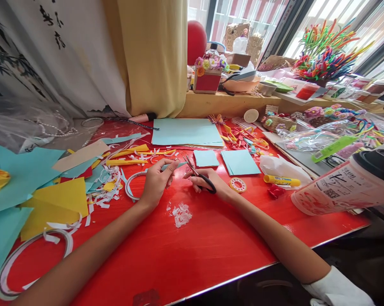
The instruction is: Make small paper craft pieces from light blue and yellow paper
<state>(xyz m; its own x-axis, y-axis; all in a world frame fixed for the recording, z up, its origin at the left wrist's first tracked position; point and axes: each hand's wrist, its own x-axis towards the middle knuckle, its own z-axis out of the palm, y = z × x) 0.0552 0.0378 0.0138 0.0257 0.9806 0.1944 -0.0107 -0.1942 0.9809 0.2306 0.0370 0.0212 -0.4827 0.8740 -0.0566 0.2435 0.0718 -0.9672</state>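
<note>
Between the thumb and fingers of my left hand (158, 180) is a small piece of light blue paper (178, 165), its tip pointing right. My right hand (207, 180) is closed around a pair of scissors (206, 182) with dark handles. The blades point up and left, close to the paper's tip; whether they touch it I cannot tell. Just beyond my right hand lie a small stack of blue paper squares (206, 158) and a larger stack of blue squares (241, 162). A small roll of tape (237, 185) rests beside my right wrist.
Paper scraps (107, 187) and a large tape roll (3, 272) cover the left side of the red table (192, 263). Blue sheets (187, 131) lie at the back. A yellow glue stick (281, 181) and a tall cup (341, 187) stand on the right.
</note>
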